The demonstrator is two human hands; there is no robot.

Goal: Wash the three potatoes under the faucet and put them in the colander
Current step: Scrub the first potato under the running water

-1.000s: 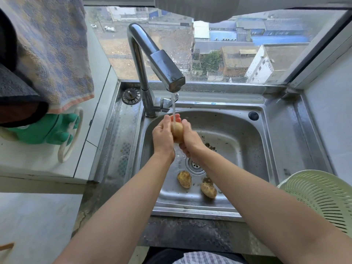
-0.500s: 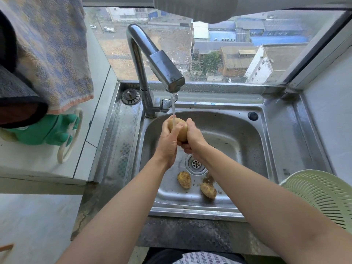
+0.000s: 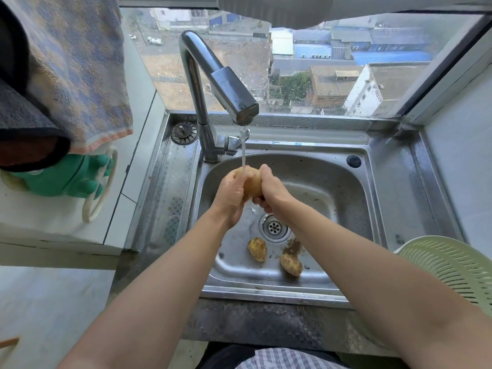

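Note:
Water runs from the chrome faucet (image 3: 229,94) onto a pale yellow potato (image 3: 253,182) held over the steel sink (image 3: 332,187). My left hand (image 3: 231,194) grips its left side and my right hand (image 3: 271,189) grips its right side. Two dirt-covered potatoes lie on the sink floor near the drain (image 3: 274,227): one (image 3: 257,249) to the left, the other (image 3: 291,264) partly under my right forearm. A light green colander (image 3: 452,272) stands at the right edge, cut off by the frame.
A patterned towel (image 3: 80,75) and a dark cloth hang at upper left above a green rubber glove (image 3: 66,177) on the white counter. A sink plug (image 3: 184,132) lies left of the faucet base. Dirt specks dot the basin. A window is behind the sink.
Both hands have shifted round the potato under the stream, turning it; more of its surface shows now. The two potatoes in the sink have stayed put.

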